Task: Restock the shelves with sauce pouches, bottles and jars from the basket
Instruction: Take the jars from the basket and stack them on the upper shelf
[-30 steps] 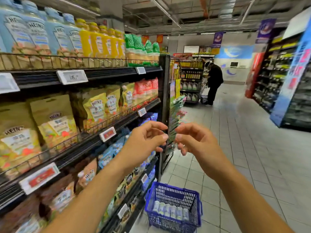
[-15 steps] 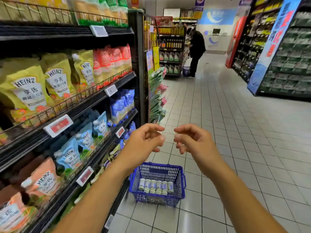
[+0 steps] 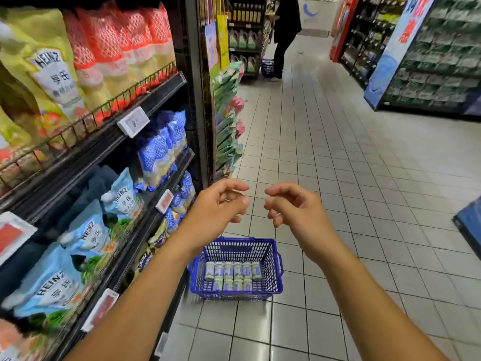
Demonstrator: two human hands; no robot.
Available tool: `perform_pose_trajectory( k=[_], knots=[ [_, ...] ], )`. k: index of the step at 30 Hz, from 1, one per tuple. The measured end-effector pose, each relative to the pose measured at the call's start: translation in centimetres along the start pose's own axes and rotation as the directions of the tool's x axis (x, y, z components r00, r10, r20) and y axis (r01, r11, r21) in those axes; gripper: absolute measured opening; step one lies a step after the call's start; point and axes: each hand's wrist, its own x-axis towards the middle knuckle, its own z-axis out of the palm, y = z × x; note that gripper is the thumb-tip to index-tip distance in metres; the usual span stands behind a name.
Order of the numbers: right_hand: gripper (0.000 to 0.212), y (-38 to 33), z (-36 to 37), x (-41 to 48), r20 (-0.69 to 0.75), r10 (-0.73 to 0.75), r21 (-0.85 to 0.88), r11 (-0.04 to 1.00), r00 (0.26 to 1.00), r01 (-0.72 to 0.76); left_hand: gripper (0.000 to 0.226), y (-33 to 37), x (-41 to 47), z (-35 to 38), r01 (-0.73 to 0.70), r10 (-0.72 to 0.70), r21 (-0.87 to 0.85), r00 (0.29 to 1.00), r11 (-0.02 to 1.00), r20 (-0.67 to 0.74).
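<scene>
1. Left hand (image 3: 218,204) and right hand (image 3: 296,207): both empty, fingers loosely curled, held apart.
2. Blue basket (image 3: 234,250): on the floor at 6 o'clock of the hands, containing jars (image 3: 233,273).
3. Heinz pouches (image 3: 86,238): on shelves (image 3: 78,157) at 9 o'clock.

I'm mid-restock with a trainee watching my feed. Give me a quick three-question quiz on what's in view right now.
1. True or false: the left hand holds a jar.
2. Where does the blue basket stand? A) on the tiled floor beside the shelving B) on a shelf C) on a cart
3. Fill in: the basket holds small ____ in two rows.
Key: 1 false, it and the right hand hold nothing; 2 A; 3 jars.
</scene>
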Motion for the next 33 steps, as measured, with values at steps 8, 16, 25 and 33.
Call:
perform_pose_trajectory(
  k=[8, 16, 25, 33],
  knots=[
    [0.013, 3.0, 0.4, 5.4, -0.059, 0.080, 0.007, 0.997, 0.995, -0.080, 0.020, -4.0, 6.0, -1.8, 0.088, -0.087, -0.017, 0.996, 0.996, 0.033],
    [0.014, 7.4, -1.3, 11.3, -0.080, 0.164, 0.011, 0.987, 0.983, -0.163, 0.018, -7.9, 12.6, -1.4, 0.171, -0.170, -0.010, 0.984, 0.985, 0.057],
    [0.011, 14.1, -4.1, 20.6, -0.026, 0.311, 0.030, 0.950, 0.950, -0.310, 0.019, -14.4, 22.3, -0.2, 0.324, -0.325, 0.024, 0.945, 0.946, 0.042],
    [0.013, 23.4, -6.7, 27.3, 0.036, 0.466, 0.027, 0.884, 0.884, -0.467, 0.017, -24.1, 29.2, 1.1, 0.521, -0.521, 0.003, 0.853, 0.853, -0.028]
  ],
)
